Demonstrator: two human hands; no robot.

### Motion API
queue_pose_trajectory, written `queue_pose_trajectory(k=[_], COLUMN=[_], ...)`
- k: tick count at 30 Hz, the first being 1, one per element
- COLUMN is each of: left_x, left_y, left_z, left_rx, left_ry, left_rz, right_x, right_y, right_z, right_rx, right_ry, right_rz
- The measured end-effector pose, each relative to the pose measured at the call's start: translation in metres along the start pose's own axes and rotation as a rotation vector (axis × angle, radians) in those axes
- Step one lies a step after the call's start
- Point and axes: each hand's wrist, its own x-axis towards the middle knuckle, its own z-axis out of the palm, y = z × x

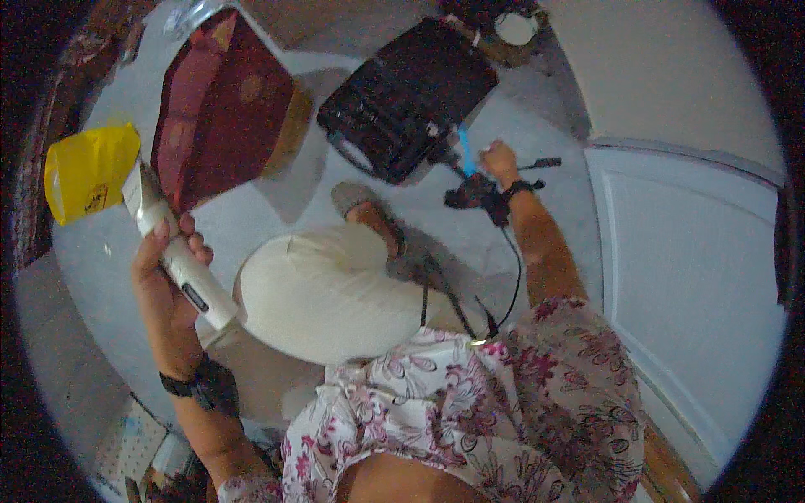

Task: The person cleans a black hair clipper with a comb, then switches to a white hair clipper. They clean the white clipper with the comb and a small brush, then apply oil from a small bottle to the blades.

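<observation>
My left hand [172, 260] is wrapped round a white, tube-shaped handheld device [199, 287] with a dark oval panel and a tapering front end. Beside that tip is a bright yellow plastic packet [90, 173]; whether the two touch, I cannot tell. Low on the right, my right hand [500, 163] is closed over a bundle of black gear [482, 194] with a thin cable running back towards my body. What its fingers grip is hidden. A light blue strip [465, 151] shows just left of that hand, near a black suitcase-like case [411, 96].
A dark red, angular box-like object [222, 109] stands at the far left. My bent leg in cream trousers [335, 289] fills the middle, above the pale floor [285, 197]. On the right is a white panelled door [679, 277]. A round, pale-topped object [515, 29] sits at the back.
</observation>
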Motion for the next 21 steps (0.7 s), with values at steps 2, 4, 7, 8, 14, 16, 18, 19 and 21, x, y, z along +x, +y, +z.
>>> queue_pose_trajectory(k=[2, 4, 7, 8, 14, 16, 18, 19, 21], left_x=[0.000, 0.002, 0.005, 0.006, 0.009, 0.008, 0.007, 0.007, 0.006], left_y=[-0.002, -0.003, -0.001, -0.001, 0.002, 0.005, 0.006, 0.006, 0.007], left_z=[0.000, -0.001, -0.003, -0.004, -0.006, -0.007, -0.006, -0.005, -0.004], left_rx=[-0.043, -0.042, -0.024, -0.039, -0.077, -0.078, -0.055, -0.065, -0.044], left_ry=[-0.023, -0.018, -0.013, -0.008, -0.001, 0.045, -0.012, -0.050, -0.036], left_rz=[-0.018, -0.020, -0.032, -0.038, -0.060, -0.081, -0.056, -0.039, -0.029], right_x=[-0.007, -0.006, 0.005, 0.011, 0.035, 0.032, 0.024, 0.017, 0.006], right_y=[0.009, 0.017, 0.034, 0.042, 0.083, 0.073, 0.044, 0.025, -0.017], right_z=[0.008, 0.012, 0.009, 0.006, -0.015, -0.017, -0.017, -0.017, -0.021], right_rx=[0.071, 0.136, 0.134, 0.116, 0.164, 0.265, 0.313, 0.299, 0.286], right_ry=[0.072, 0.072, 0.088, 0.109, 0.579, 0.593, 0.483, 0.436, 0.326], right_rz=[0.038, 0.084, 0.149, 0.157, -0.021, 0.014, 0.039, -0.063, -0.190])
